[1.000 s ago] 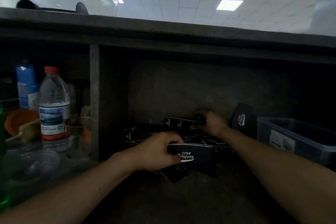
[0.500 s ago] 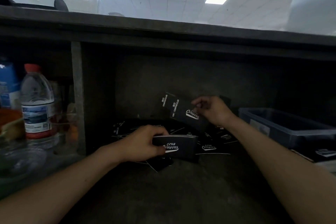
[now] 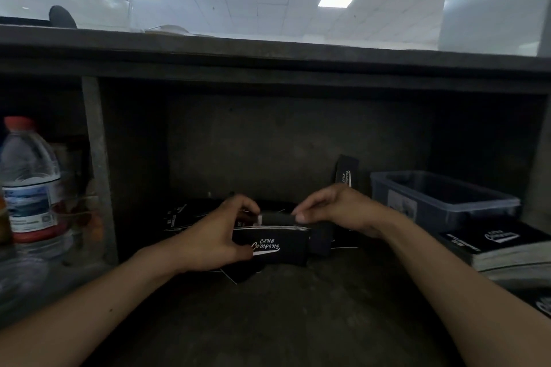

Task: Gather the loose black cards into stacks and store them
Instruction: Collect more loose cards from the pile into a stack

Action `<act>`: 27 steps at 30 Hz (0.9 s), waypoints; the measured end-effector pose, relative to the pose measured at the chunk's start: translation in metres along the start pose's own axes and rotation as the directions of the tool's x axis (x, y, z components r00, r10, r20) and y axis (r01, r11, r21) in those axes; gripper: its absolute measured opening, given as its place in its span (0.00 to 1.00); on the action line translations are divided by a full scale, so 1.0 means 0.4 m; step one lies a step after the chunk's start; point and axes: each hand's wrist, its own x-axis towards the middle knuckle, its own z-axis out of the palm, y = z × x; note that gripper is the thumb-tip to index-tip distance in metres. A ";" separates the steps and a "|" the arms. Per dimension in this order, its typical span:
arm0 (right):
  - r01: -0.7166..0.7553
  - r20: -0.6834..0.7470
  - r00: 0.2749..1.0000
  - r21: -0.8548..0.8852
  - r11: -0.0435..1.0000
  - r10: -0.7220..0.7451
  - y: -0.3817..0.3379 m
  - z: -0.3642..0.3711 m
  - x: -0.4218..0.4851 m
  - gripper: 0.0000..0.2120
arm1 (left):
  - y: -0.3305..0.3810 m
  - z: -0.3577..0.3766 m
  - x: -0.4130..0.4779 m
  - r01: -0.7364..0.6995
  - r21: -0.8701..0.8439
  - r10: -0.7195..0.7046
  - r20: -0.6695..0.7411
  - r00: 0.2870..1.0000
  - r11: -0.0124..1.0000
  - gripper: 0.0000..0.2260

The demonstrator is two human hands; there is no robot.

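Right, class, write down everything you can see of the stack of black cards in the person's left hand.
The stack of black cards is held upright on its long edge, front facing the camera, printed with white script reading Club Camping above a swoosh. Thin pale card edges show along its top. The left hand grips its left end. The right hand pinches a dark card just above its top edge. Behind it lie loose cards.

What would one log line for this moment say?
left hand grips stack | right hand pinches card over stack | loose cards behind
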 end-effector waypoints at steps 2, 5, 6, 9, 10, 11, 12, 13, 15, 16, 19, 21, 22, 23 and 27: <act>-0.088 0.188 0.979 0.049 0.995 0.077 0.002 0.015 0.000 0.11 | 0.001 0.001 0.001 0.059 -0.149 -0.053 0.042 0.998 0.987 0.29; -0.049 -0.091 0.993 0.209 0.977 0.069 0.022 0.014 0.032 0.12 | 0.019 -0.012 -0.003 0.079 -0.134 -0.063 0.121 0.991 0.988 0.20; -0.011 -0.230 0.972 0.124 0.992 0.039 0.040 0.010 0.043 0.12 | 0.025 -0.017 -0.004 0.067 -0.072 -0.057 0.139 0.989 0.995 0.16; -0.049 -0.202 0.979 -0.310 0.950 -0.015 0.102 0.008 0.056 0.21 | 0.034 -0.024 -0.008 0.067 0.028 -0.071 0.171 0.983 0.997 0.08; -0.078 -0.140 0.990 -0.398 0.914 0.024 0.114 0.015 0.057 0.26 | 0.036 -0.024 -0.008 0.080 0.042 -0.086 0.172 0.981 0.996 0.07; -0.099 -0.114 0.992 -0.447 0.889 0.053 0.120 0.021 0.061 0.28 | 0.039 -0.023 -0.008 0.088 0.054 -0.096 0.172 0.981 0.995 0.07; -0.112 -0.110 0.992 -0.461 0.880 0.069 0.116 0.025 0.064 0.28 | 0.040 -0.023 -0.007 0.094 0.064 -0.104 0.170 0.980 0.994 0.08; -0.124 -0.127 0.989 -0.455 0.882 0.073 0.111 0.023 0.069 0.28 | 0.042 -0.023 -0.007 0.098 0.072 -0.109 0.166 0.980 0.993 0.07; -0.158 -0.205 0.976 -0.429 0.890 0.075 0.101 0.012 0.074 0.26 | 0.042 -0.021 -0.007 0.090 0.105 -0.104 0.142 0.984 0.990 0.04; -0.169 -0.249 0.966 -0.397 0.902 0.071 0.100 0.005 0.074 0.24 | 0.042 -0.021 -0.007 0.080 0.134 -0.097 0.127 0.987 0.988 0.02; -0.137 -0.322 0.945 -0.231 0.963 0.058 0.104 -0.013 0.064 0.11 | 0.046 -0.019 -0.007 0.054 0.213 -0.079 0.112 0.991 0.975 0.03; -0.113 -0.336 0.940 -0.164 0.980 0.052 0.101 -0.021 0.056 0.06 | 0.048 -0.020 -0.008 0.058 0.245 -0.090 0.122 0.989 0.968 0.05; -0.109 -0.346 0.936 -0.121 0.987 0.061 0.098 -0.024 0.052 0.05 | 0.048 -0.021 -0.009 0.063 0.246 -0.097 0.129 0.987 0.967 0.07; -0.108 -0.352 0.933 -0.076 0.991 0.075 0.096 -0.026 0.051 0.04 | 0.047 -0.022 -0.010 0.069 0.237 -0.103 0.133 0.986 0.969 0.08; -0.119 -0.385 0.919 -0.061 0.991 0.087 0.094 -0.033 0.055 0.04 | 0.044 -0.024 -0.010 0.088 0.203 -0.114 0.122 0.986 0.975 0.12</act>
